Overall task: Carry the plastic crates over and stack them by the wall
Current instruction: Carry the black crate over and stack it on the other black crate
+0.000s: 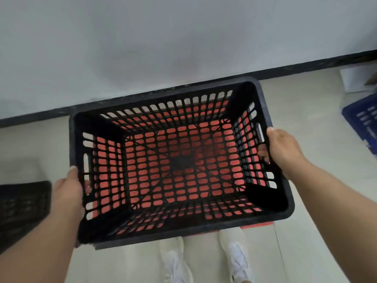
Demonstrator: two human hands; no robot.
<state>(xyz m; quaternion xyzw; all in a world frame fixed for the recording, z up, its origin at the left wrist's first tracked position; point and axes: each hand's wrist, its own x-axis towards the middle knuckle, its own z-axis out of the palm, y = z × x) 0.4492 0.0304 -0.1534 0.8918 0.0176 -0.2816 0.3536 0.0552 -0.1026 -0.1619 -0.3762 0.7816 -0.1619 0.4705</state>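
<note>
1. Black plastic crate (179, 160) is filling the middle of the view, open side up, sitting directly over a red crate (256, 225) that is showing through its lattice and poking out at the near right edge; whether the two are touching cannot be told.
2. White wall (163, 37) with a dark skirting (306, 65) is running just beyond the crate's far rim, above the pale tiled floor (316, 201).
3. Blue crate (363, 121) is lying at the right edge, and another dark crate (22, 209) at the left edge.
4. Left hand (68, 193) is clasping the crate's left rim, fingers hooked through the handle slot.
5. Right hand (282, 149) is gripping the right rim likewise, fingers curled inside.
6. White shoes (237, 260) are standing near, below the crate.
</note>
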